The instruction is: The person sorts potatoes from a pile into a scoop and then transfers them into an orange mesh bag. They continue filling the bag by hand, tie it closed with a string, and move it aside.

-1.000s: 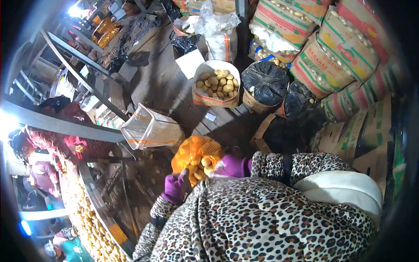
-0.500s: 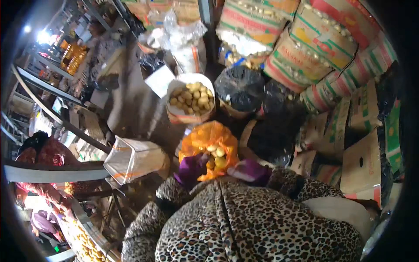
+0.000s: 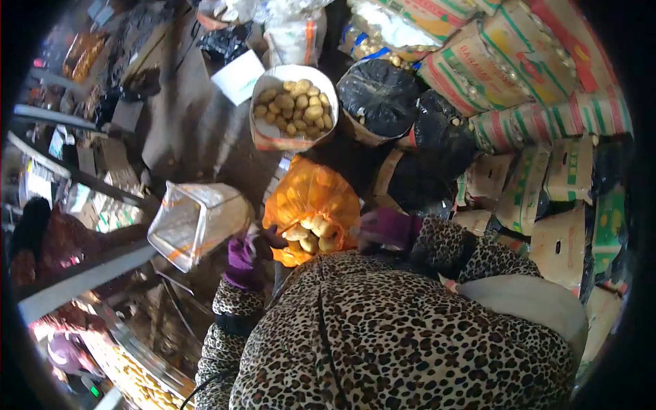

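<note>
An orange mesh bag [image 3: 311, 191] full of potatoes stands upright close against my leopard-print jacket, its mouth toward me with several potatoes [image 3: 316, 232] showing. My left hand [image 3: 251, 254], in a purple glove, is at the bag's left edge, its fingers apart and nothing seen in them. On the right side of the bag is my right hand [image 3: 386, 231], also gloved in purple; its fingers are blurred at the bag's edge. Beyond the bag a white sack [image 3: 292, 140] with a rolled rim holds more potatoes.
An open white sack [image 3: 198, 222] stands at the left beside a metal rail [image 3: 85, 280]. Black plastic covers a container [image 3: 379, 96] beyond my right hand. Cardboard boxes [image 3: 557, 249] line the right side. A person [image 3: 68, 352] is at the lower left.
My left hand has moved left, away from the bag's mouth, and its fingers have spread. The bag's mouth looks wider and more potatoes show. The view has tilted down.
</note>
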Available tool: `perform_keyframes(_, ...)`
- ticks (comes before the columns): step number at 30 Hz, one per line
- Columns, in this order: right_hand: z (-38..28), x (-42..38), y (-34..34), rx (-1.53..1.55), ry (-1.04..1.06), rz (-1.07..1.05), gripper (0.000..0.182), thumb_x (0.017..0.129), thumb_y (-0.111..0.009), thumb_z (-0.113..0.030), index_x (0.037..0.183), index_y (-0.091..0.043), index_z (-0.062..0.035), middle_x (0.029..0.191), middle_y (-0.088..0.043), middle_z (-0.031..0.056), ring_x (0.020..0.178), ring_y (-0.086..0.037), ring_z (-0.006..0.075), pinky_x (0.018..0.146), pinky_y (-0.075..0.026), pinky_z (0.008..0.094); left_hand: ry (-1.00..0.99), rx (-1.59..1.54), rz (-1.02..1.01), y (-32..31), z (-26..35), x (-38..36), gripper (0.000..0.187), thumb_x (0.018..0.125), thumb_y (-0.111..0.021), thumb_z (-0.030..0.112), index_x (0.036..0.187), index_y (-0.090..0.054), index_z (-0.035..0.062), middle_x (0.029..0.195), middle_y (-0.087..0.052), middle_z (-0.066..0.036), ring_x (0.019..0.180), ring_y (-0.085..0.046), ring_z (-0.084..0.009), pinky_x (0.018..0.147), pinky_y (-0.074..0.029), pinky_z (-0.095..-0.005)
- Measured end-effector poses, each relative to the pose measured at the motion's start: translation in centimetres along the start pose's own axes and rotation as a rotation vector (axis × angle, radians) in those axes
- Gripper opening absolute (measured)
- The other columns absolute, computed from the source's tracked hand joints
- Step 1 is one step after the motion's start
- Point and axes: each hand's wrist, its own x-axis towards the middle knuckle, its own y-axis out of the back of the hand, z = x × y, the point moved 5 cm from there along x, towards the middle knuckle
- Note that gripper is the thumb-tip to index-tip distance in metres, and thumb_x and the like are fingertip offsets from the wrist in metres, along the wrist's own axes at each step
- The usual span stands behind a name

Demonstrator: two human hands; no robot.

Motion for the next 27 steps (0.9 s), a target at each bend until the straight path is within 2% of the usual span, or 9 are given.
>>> perform_keyframes(2, 1.7, -0.5, 1.8, -0.041, 0.083, 0.023, 0.034, 0.088, -0.06, -0.039, 0.082, -0.066, -0.0062, 0.073, -0.065, 0.0068, 0.069, -0.063, 0.0174, 0.064, -0.049, 0.0342, 0.019, -0.075, 0.124, -0.5, -0.6, -0.8, 0.053, 0.099, -0.04, 0.039, 0.064, -0.056, 0.0015, 0.071, -0.065, -0.015, 0.072, -0.062, -0.0224, 0.101, -0.04, -0.0447)
perform_keyframes(5, 2.5, 1.1, 2.6, -0.12, -0.042, -0.034, 0.035, 0.089, -0.057, -0.042, 0.084, -0.067, -0.0083, 0.076, -0.066, 0.01, 0.071, -0.063, 0.0261, 0.067, -0.05, 0.0384, -0.032, 0.026, 0.277, 0.1, 0.4, -2.0, 0.058, 0.099, -0.037, 0.042, 0.063, -0.056, 0.0006, 0.072, -0.066, -0.015, 0.071, -0.06, -0.0206, 0.097, -0.043, -0.0435)
perform_keyframes(6, 2.5, 1.3, 2.5, -0.138, -0.097, -0.109, 0.036, 0.089, -0.057, -0.042, 0.084, -0.067, -0.0083, 0.077, -0.066, 0.0102, 0.071, -0.063, 0.0256, 0.068, -0.05, 0.0381, 0.024, 0.211, 0.3, 0.7, -0.1, -2.4, 0.066, 0.096, -0.033, 0.057, 0.078, -0.066, 0.0032, 0.07, -0.064, -0.007, 0.058, -0.053, -0.0138, 0.065, -0.046, -0.0289)
perform_keyframes(10, 1.8, 1.3, 0.1, -0.064, -0.189, -0.303, 0.035, 0.088, -0.06, -0.042, 0.08, -0.067, -0.0081, 0.069, -0.062, 0.0029, 0.062, -0.057, 0.0126, 0.059, -0.045, 0.0312, -0.023, 0.293, 0.368, 1.0, -0.1, -3.8, 0.064, 0.097, -0.032, 0.054, 0.082, -0.065, 0.0014, 0.075, -0.067, -0.009, 0.061, -0.056, -0.0146, 0.064, -0.046, -0.0288)
perform_keyframes(16, -0.1, 2.5, -1.0, -0.297, -0.1, -0.429, 0.04, 0.087, -0.06, -0.045, 0.074, -0.063, -0.0068, 0.061, -0.055, 0.0019, 0.057, -0.051, 0.0101, 0.054, -0.04, 0.0311, -0.019, 0.219, 0.429, 2.2, -3.2, -6.9, 0.057, 0.099, -0.034, 0.046, 0.086, -0.064, -0.0004, 0.079, -0.068, -0.01, 0.066, -0.059, -0.0144, 0.066, -0.047, -0.0287)
perform_keyframes(19, -1.6, 2.9, -0.7, -0.343, -0.094, -0.469, 0.042, 0.085, -0.06, -0.047, 0.078, -0.066, -0.0065, 0.069, -0.063, 0.0117, 0.064, -0.06, 0.0204, 0.063, -0.046, 0.037, -0.033, 0.277, 0.447, 1.8, -1.6, -7.1, 0.053, 0.098, -0.036, 0.043, 0.087, -0.064, 0.0, 0.081, -0.069, -0.01, 0.067, -0.06, -0.0148, 0.066, -0.047, -0.0291)
perform_keyframes(20, -1.5, 3.0, -0.7, -0.351, -0.085, -0.465, 0.042, 0.085, -0.06, -0.047, 0.079, -0.067, -0.0063, 0.069, -0.063, 0.0116, 0.063, -0.059, 0.0204, 0.062, -0.046, 0.0371, -0.077, 0.109, 0.448, 1.9, -1.7, -7.1, 0.052, 0.096, -0.043, 0.04, 0.069, -0.061, -0.0007, 0.091, -0.069, -0.019, 0.082, -0.065, -0.0252, 0.085, -0.047, -0.0383)
perform_keyframes(23, -1.1, 2.8, -0.4, -0.349, -0.059, -0.434, 0.041, 0.085, -0.06, -0.046, 0.079, -0.066, -0.0056, 0.067, -0.062, 0.011, 0.06, -0.058, 0.0201, 0.061, -0.046, 0.0374, -0.039, 0.225, 0.548, 3.3, -1.3, -7.1, 0.046, 0.095, -0.045, 0.035, 0.08, -0.064, -0.0034, 0.101, -0.068, -0.017, 0.091, -0.063, -0.0256, 0.087, -0.046, -0.0356)
perform_keyframes(27, -1.0, 2.7, -0.1, -0.268, -0.028, -0.404, 0.039, 0.086, -0.061, -0.042, 0.079, -0.066, -0.0045, 0.066, -0.061, 0.0102, 0.06, -0.057, 0.0189, 0.061, -0.046, 0.0372, -0.092, 0.305, 0.463, 5.4, -0.7, -6.9, 0.037, 0.094, -0.048, 0.027, 0.092, -0.065, -0.0052, 0.106, -0.065, -0.017, 0.1, -0.061, -0.021, 0.087, -0.047, -0.0331)
